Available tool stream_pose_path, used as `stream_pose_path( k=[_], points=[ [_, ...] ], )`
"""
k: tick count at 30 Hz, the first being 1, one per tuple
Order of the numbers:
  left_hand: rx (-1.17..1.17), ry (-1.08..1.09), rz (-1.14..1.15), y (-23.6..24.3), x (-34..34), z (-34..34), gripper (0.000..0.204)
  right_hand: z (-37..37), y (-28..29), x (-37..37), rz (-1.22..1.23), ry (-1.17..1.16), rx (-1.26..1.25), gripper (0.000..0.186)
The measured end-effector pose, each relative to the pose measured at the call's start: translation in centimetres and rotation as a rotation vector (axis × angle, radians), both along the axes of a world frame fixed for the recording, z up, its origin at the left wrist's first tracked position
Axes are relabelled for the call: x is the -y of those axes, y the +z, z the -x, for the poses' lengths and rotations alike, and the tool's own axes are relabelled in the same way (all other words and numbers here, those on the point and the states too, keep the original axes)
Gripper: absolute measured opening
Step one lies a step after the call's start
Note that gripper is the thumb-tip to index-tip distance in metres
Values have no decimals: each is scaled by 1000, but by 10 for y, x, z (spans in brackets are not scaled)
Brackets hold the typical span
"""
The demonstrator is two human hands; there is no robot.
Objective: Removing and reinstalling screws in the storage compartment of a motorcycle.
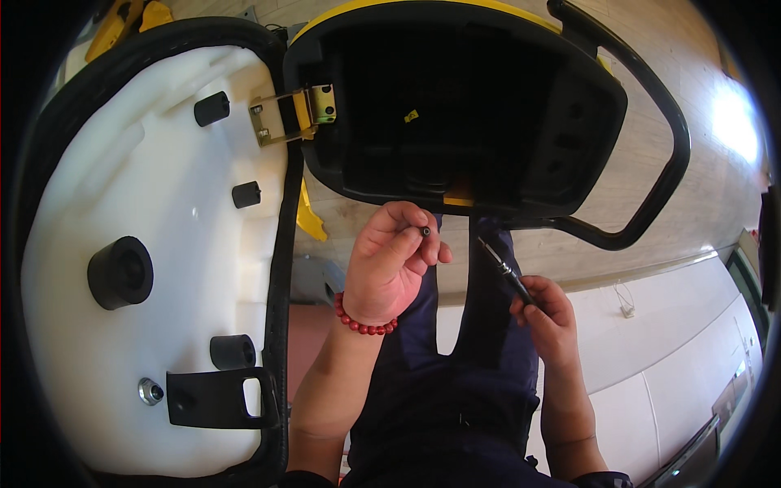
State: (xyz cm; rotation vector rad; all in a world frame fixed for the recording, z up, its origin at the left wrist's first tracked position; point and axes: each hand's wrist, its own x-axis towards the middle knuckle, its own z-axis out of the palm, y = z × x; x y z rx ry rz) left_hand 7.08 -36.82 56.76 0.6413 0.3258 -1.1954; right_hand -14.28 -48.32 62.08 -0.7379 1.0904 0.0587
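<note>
My left hand [393,256], with a red bead bracelet, pinches a small dark cylindrical piece [425,232] between thumb and fingers, just below a black plastic open compartment [472,89]. My right hand [545,317] grips a dark-handled driver [508,275], its metal shaft pointing up and left toward my left hand, not touching it. To the left stands a raised seat panel [154,171] with a white inner face, a black rim, several black rubber stops [119,272] and a black strap bracket [211,398]. A metal hinge [317,106] joins its upper part to the compartment.
A black tubular rail [675,154] curves round the compartment's right side. Yellow parts [114,28] lie at the upper left, and another yellow piece [309,220] shows behind my left hand. A wooden floor [691,73] and white panels [667,342] are on the right.
</note>
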Motion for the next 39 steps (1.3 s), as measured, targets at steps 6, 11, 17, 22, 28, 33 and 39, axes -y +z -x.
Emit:
stream_pose_path(
  k=[6,11,17,22,28,33,39],
  points=[
    [25,-65,19,-1,-1,1,16,3,2,3,-8,7,-21,34],
    [64,-90,-82,3,4,6,19,7,0,4,-11,-5,-15,35],
    [131,-131,-107,2,5,11,20,10,0,7,-18,-8,-6,35],
    [118,-122,-128,6,12,14,16,12,3,12,-24,-11,-9,36],
    [325,-226,-137,9,38,10,16,10,16,26,24,1,-12,38],
    [555,-369,-209,22,91,-4,20,6,35,49,97,-70,20,38],
    [654,-458,-178,17,128,-5,18,-1,46,78,256,-72,49,37]
  ],
)
